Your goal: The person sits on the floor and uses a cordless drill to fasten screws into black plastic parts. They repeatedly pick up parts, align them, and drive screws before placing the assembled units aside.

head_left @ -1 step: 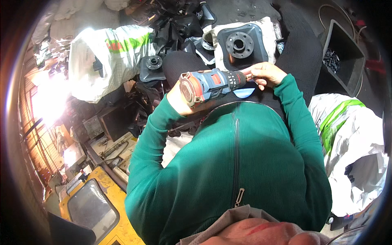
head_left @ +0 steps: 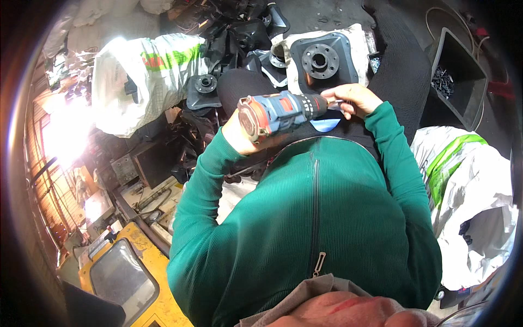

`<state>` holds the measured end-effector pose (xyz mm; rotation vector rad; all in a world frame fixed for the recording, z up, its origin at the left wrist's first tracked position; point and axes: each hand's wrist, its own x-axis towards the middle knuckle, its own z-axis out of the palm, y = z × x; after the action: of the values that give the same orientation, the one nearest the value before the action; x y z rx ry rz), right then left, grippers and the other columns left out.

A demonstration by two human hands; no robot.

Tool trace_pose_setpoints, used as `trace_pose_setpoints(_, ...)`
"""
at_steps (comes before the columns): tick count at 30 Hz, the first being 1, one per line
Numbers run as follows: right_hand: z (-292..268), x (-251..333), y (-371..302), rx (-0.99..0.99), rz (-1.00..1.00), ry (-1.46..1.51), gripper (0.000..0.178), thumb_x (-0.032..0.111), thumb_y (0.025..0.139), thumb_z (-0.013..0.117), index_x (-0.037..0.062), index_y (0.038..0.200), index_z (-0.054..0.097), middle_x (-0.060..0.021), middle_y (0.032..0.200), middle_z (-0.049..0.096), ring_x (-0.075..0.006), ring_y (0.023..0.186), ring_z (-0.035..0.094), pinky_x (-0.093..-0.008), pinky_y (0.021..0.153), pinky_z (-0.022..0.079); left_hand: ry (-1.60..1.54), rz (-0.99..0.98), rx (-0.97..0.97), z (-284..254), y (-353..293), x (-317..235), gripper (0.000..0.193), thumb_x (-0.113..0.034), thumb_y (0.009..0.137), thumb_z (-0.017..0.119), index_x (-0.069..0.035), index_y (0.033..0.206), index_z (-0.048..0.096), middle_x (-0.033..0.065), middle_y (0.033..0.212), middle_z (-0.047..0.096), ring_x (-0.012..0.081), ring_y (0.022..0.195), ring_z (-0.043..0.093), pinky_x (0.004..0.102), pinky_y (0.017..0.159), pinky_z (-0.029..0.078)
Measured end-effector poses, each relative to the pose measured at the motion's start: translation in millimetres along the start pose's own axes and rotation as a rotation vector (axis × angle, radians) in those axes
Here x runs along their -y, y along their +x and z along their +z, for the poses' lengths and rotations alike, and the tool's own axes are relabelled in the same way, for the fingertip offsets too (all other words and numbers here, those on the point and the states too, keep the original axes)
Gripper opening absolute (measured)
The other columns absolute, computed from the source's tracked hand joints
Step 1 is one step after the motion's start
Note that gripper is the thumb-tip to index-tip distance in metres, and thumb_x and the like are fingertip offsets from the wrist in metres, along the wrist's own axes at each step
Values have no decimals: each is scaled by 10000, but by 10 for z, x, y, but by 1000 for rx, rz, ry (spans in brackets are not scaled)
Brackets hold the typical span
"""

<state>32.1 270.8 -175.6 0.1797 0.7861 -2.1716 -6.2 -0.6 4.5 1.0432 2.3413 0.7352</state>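
My left hand point(head_left: 239, 134) is wrapped around a blue and red cordless drill point(head_left: 283, 111), which lies sideways above my lap with its chuck pointing right. At the chuck's front, the fingers of my right hand point(head_left: 358, 99) are pinched on a thin shiny metal piece point(head_left: 336, 103). Whether it is a bit or a fastener, I cannot tell. Just beyond my hands, a dark square flanged part point(head_left: 321, 61) with a round, holed hub rests on a pale cloth point(head_left: 357, 41) between my legs. A light blue scrap point(head_left: 325, 125) shows below the chuck.
More flanged parts point(head_left: 202, 91) and black pieces point(head_left: 245, 35) are heaped at the far left. White and green sacks stand left point(head_left: 147, 76) and right point(head_left: 468, 201). A dark bin point(head_left: 463, 82) at far right holds small fasteners point(head_left: 443, 82). Yellow machinery point(head_left: 122, 272) sits near left.
The drill has shifted slightly left, its front tipping a little, and looks blurred. My right fingers have moved slightly at its tip. The surroundings stay the same.
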Motion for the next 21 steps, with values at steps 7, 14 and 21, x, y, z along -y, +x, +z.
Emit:
trace_pose_setpoints(7,-304,-135,390,-854,-339,-12,314,334,895,591,54,1018,659,75,626,442,-10,484,322,-169,432,288,-27,-470,35,-88,125,151,554,-274,713,769,-54,1171,549,121,1146,580,279,1046,564,367,933,437)
trace_pose_setpoints(14,-399,16,1039,-1121,-347,-646,530,583,743,649,60,827,674,-97,701,632,-191,693,601,-317,670,466,103,-410,104,-48,383,454,495,-258,739,739,-78,1166,564,111,1140,597,270,1056,566,358,945,435)
trace_pose_setpoints(21,-391,-98,1146,-1121,-528,-701,429,439,765,697,31,681,595,-76,587,551,-183,537,504,-334,535,404,242,-292,154,9,591,582,468,-336,736,712,-60,1091,585,132,988,647,281,900,634,354,802,511)
